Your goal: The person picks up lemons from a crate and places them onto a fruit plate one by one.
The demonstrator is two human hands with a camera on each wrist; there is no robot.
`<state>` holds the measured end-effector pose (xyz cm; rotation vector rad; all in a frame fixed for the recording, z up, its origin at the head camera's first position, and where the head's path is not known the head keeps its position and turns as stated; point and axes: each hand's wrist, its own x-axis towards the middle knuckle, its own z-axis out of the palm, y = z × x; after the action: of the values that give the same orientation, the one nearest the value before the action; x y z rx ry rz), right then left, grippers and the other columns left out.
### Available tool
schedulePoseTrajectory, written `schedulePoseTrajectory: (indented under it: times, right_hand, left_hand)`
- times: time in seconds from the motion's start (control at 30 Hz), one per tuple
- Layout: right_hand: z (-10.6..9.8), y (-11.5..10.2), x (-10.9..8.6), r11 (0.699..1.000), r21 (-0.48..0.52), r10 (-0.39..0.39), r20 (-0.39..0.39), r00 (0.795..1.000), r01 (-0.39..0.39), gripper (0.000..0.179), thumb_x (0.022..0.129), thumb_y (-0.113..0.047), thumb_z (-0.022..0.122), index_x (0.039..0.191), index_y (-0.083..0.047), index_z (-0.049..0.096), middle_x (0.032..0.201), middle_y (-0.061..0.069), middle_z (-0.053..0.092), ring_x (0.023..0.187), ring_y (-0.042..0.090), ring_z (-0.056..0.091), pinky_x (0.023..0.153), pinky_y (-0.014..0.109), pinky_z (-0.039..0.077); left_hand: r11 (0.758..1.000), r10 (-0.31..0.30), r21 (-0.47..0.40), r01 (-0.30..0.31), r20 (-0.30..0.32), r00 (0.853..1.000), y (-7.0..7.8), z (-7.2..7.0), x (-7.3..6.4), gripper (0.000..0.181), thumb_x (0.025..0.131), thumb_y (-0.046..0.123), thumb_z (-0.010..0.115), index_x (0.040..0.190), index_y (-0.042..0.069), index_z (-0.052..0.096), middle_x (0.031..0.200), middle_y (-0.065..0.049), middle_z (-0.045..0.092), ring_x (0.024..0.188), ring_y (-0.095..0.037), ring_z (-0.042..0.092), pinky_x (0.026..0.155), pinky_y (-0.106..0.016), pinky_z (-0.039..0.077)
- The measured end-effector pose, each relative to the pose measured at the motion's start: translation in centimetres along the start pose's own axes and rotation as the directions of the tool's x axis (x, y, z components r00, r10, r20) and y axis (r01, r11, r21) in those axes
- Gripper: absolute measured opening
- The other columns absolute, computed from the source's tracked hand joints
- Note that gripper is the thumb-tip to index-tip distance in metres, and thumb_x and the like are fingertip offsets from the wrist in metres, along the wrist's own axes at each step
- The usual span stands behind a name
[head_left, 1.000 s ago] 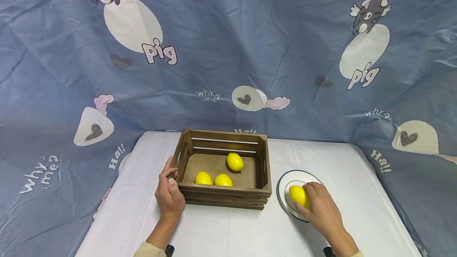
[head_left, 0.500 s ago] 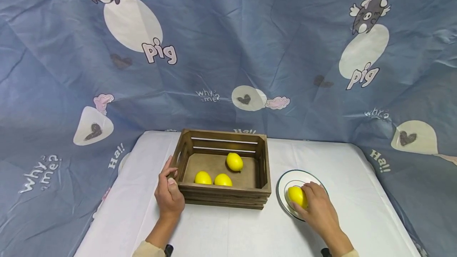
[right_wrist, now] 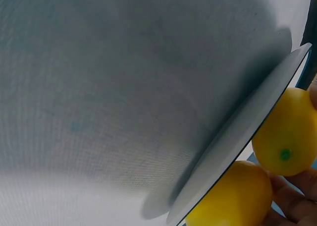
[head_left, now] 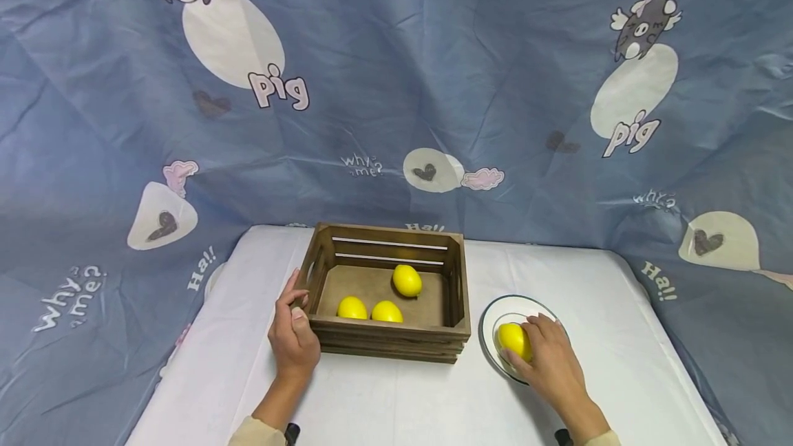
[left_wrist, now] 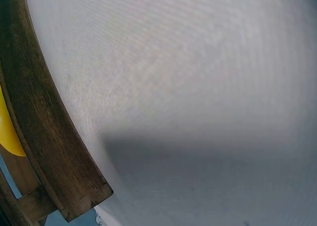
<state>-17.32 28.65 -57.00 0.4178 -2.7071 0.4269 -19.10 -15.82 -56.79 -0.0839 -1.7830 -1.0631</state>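
On a white surface (head_left: 396, 405) — one wooden crate (head_left: 390, 344), one plate (head_left: 492, 314).
Left hand (head_left: 294, 344), curled on the crate's near left corner, seemingly to steady it; right hand (head_left: 548, 360), half closed, gripping a held lemon (head_left: 513, 340) at the plate, whether lifted cannot be told; second lemon (right_wrist: 233, 198) beside it. Three lemons (head_left: 407, 281) lie loose inside the crate — presumably walled in so none rolls away.

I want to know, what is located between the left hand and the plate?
The wooden crate with three lemons inside, then a narrow strip of bare white cloth before the plate. The head view shows this.
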Motion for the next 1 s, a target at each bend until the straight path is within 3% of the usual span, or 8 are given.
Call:
schedulePoseTrajectory:
  times: [0.2,1.0]
  right_hand:
    - [0.03,-0.14,-0.11,1.0,-0.01,0.022,0.014,1.0,-0.022,0.056,0.077,-0.029,0.087,0.114,0.007,0.067,0.126,0.027,0.064,0.126,0.047,0.052,0.112,0.066,0.033]
    - [0.13,-0.3,-0.09,0.999,0.022,0.026,-0.008,1.0,-0.026,0.061,0.08,-0.032,0.084,0.125,0.005,0.064,0.131,0.026,0.062,0.131,0.047,0.048,0.116,0.068,0.025]
  left_hand:
    - [1.0,0.002,0.012,-0.002,0.013,1.0,-0.35,-0.04,-0.04,0.035,0.096,0.006,0.032,0.109,-0.009,0.061,0.145,-0.015,0.062,0.121,-0.029,0.066,0.098,-0.014,0.047]
    - [1.0,0.012,0.005,-0.012,0.006,1.0,-0.17,-0.07,-0.06,0.034,0.098,0.006,0.034,0.11,-0.01,0.061,0.143,-0.018,0.063,0.123,-0.032,0.065,0.098,-0.015,0.048]
